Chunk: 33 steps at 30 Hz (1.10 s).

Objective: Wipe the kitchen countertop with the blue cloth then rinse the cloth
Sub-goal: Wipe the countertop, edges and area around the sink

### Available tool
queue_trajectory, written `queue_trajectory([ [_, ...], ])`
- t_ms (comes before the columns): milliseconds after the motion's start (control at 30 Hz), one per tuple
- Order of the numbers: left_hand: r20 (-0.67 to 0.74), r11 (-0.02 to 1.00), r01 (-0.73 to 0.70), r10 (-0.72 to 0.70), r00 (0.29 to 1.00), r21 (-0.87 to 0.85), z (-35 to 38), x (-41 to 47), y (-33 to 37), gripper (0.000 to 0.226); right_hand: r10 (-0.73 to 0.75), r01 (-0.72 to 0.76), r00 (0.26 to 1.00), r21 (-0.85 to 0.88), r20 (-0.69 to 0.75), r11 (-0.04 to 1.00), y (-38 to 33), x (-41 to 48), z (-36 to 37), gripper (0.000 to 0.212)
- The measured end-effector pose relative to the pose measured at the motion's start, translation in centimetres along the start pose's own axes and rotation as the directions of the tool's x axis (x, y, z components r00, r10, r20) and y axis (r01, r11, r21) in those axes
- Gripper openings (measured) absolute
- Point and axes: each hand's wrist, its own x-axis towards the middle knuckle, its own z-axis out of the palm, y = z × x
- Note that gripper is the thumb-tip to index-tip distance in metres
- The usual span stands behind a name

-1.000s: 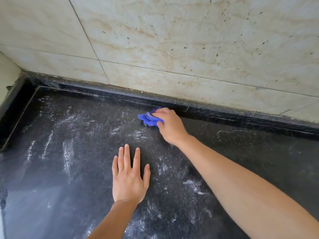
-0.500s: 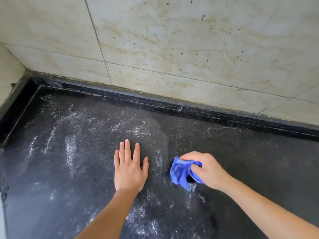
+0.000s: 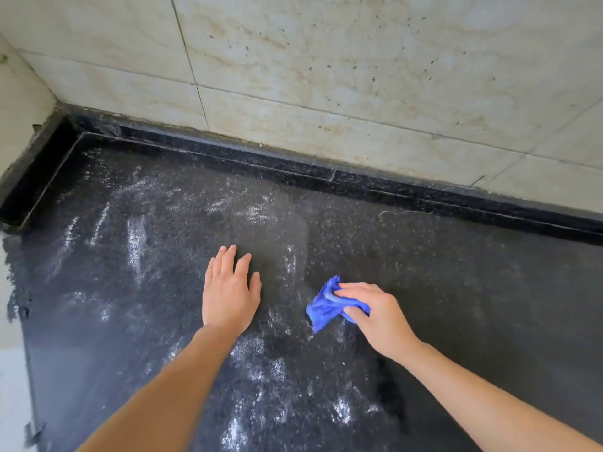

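Head view: the right hand point(image 3: 381, 316) has its fingers curled round the bunched blue cloth point(image 3: 326, 308), pressed on the dark surface point(image 3: 473, 288) at mid-front. The left hand point(image 3: 228, 295) lies flat with straight fingers. Risk: the bunched cloth covers little, so it is likely to smear the white residue point(image 3: 135, 239) or miss the left corner.

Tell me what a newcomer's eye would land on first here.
The bright blue cloth, bunched in the grip of the right hand near the middle of the black countertop, stands out first. Next come the white smears across its left and near parts, with the left hand lying flat to the left of the cloth.
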Motion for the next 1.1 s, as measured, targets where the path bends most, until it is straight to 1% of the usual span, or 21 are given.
queue_trajectory([
  [33,-0.015,1.000,0.005,-0.005,1.000,0.008,-0.5,-1.5,-0.4,0.039,0.068,-0.066,0.998,0.116,-0.014,0.991,0.0,-0.5,-1.5,0.043],
  [67,-0.039,1.000,0.013,-0.013,0.999,0.013,-1.0,-3.3,-0.8,0.042,0.128,-0.112,0.988,0.172,-0.087,0.979,0.3,-0.6,-3.3,0.047],
  [100,-0.063,1.000,0.026,-0.025,0.998,0.013,-1.3,-5.3,-1.3,0.047,0.180,-0.154,0.965,0.144,-0.190,0.978,1.4,-0.2,-4.9,0.049],
  [167,-0.096,0.997,0.070,-0.068,0.993,0.021,-1.4,-9.2,-2.4,0.055,0.254,-0.273,0.919,-0.022,-0.300,0.962,4.2,0.8,-7.3,0.044],
  [233,-0.083,0.990,0.134,-0.130,0.988,0.042,-0.9,-12.8,-3.2,0.060,0.370,-0.454,0.864,-0.211,-0.342,0.866,5.8,1.3,-6.5,0.043],
  [267,-0.067,0.986,0.153,-0.148,0.987,0.064,-0.5,-14.1,-3.3,0.063,0.360,-0.483,0.849,-0.290,-0.388,0.826,5.6,1.0,-5.0,0.042],
  [300,-0.054,0.982,0.162,-0.157,0.986,0.096,-0.1,-15.0,-3.4,0.065,0.288,-0.454,0.856,-0.359,-0.429,0.815,4.7,0.4,-3.1,0.041],
  [333,-0.042,0.978,0.168,-0.164,0.986,0.127,0.2,-15.6,-3.5,0.066,0.185,-0.375,0.883,-0.411,-0.431,0.831,3.5,-0.7,-1.0,0.040],
  [400,-0.022,0.971,0.178,-0.177,0.984,0.158,0.5,-15.8,-3.6,0.067,0.004,-0.185,0.930,-0.459,-0.368,0.869,1.3,-3.4,3.1,0.035],
  [433,-0.016,0.969,0.178,-0.178,0.984,0.169,0.5,-15.8,-3.5,0.068,-0.045,-0.110,0.946,-0.449,-0.322,0.887,0.3,-4.5,5.0,0.032],
  [500,-0.014,0.968,0.176,-0.177,0.984,0.180,0.4,-15.9,-3.4,0.068,-0.085,0.010,0.977,-0.354,-0.197,0.935,-2.0,-5.7,7.3,0.029],
  [567,-0.020,0.968,0.178,-0.177,0.984,0.177,0.3,-16.0,-3.3,0.067,-0.085,0.073,0.992,-0.129,-0.093,0.989,-3.3,-5.4,7.4,0.033],
  [600,-0.019,0.968,0.180,-0.179,0.984,0.174,0.3,-16.0,-3.3,0.068,-0.063,0.063,0.996,0.001,-0.069,0.998,-3.4,-4.9,6.3,0.035],
  [633,-0.018,0.968,0.182,-0.182,0.983,0.173,0.3,-16.0,-3.3,0.068,-0.049,0.055,0.995,0.073,-0.084,0.996,-3.1,-4.4,4.6,0.037],
  [667,-0.018,0.967,0.183,-0.183,0.983,0.175,0.2,-15.9,-3.3,0.068,-0.031,0.041,0.990,0.070,-0.137,0.997,-2.3,-3.9,2.4,0.041],
  [733,-0.027,0.967,0.182,-0.180,0.983,0.179,0.1,-15.9,-3.2,0.068,0.030,-0.049,0.975,-0.083,-0.219,0.995,1.1,-3.2,-2.4,0.044],
  [800,-0.036,0.968,0.182,-0.179,0.983,0.171,0.0,-15.9,-3.1,0.067,0.162,-0.228,0.954,-0.259,-0.250,0.939,5.3,-4.0,-5.7,0.040],
  [833,-0.040,0.969,0.179,-0.175,0.984,0.169,0.1,-15.9,-3.1,0.066,0.223,-0.316,0.929,-0.319,-0.294,0.894,6.7,-5.0,-6.0,0.038],
  [900,-0.044,0.970,0.171,-0.165,0.985,0.171,0.1,-16.0,-3.1,0.065,0.202,-0.383,0.885,-0.410,-0.419,0.828,6.6,-7.5,-3.5,0.043],
  [967,-0.045,0.970,0.173,-0.167,0.985,0.174,0.2,-15.9,-3.3,0.064,0.126,-0.337,0.886,-0.433,-0.445,0.836,3.4,-10.0,1.4,0.045],
  [1100,-0.034,0.970,0.169,-0.165,0.986,0.176,0.1,-16.0,-3.4,0.064,0.027,-0.138,0.957,-0.371,-0.288,0.918,-4.3,-12.1,10.8,0.040],
])
